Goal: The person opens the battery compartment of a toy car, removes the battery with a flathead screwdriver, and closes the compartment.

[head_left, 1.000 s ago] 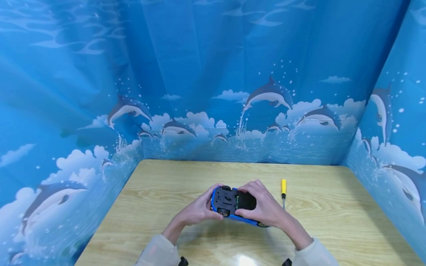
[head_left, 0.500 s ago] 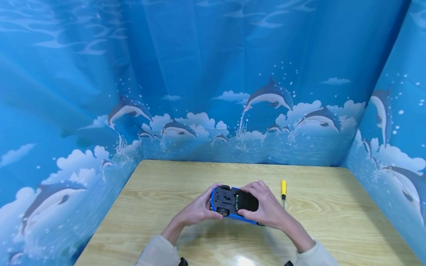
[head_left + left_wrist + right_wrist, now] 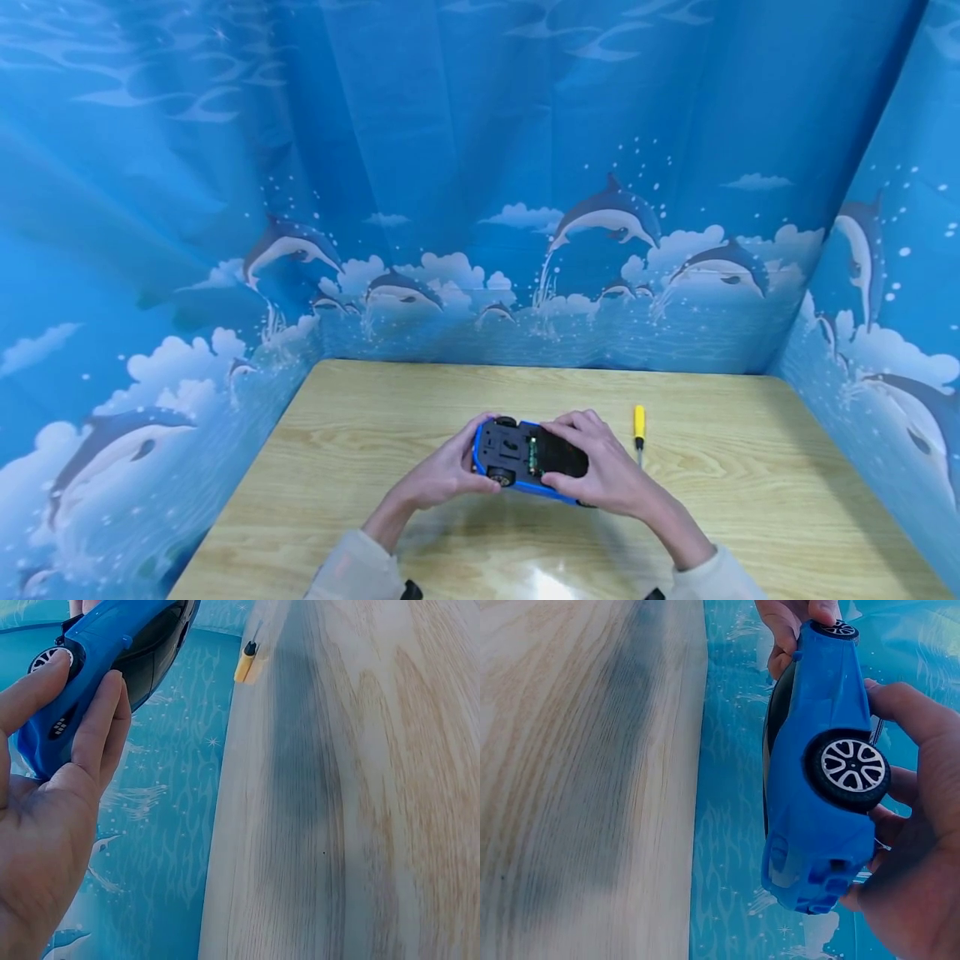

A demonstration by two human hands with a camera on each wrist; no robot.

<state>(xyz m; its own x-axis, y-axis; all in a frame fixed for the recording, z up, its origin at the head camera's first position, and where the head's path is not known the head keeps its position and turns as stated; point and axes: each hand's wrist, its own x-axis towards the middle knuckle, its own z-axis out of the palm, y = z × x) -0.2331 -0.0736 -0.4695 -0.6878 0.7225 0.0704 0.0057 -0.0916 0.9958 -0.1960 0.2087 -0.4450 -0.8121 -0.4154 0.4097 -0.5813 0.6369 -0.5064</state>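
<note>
- We hold a blue toy car (image 3: 525, 460) upside down just above the wooden surface (image 3: 750, 508).
- Our left hand (image 3: 442, 477) has its grip curled round one end.
- Our right hand (image 3: 603, 475) clasps the other.
- A yellow-handled screwdriver (image 3: 639, 433) lies just beside our right hand.

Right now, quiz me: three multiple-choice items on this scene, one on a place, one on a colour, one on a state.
1. Where is the screwdriver?
A. on the table, right of the hands
B. in the left hand
C. under the car

2. What colour is the car body?
A. red
B. blue
C. white

3. How is the car held?
A. wheels on the table
B. underside up, in both hands
C. by one hand only

Answers: 1 A, it lies on the table beside the right hand. 2 B, the wrist views show blue. 3 B, the dark underside faces up between the left hand and the right.
</note>
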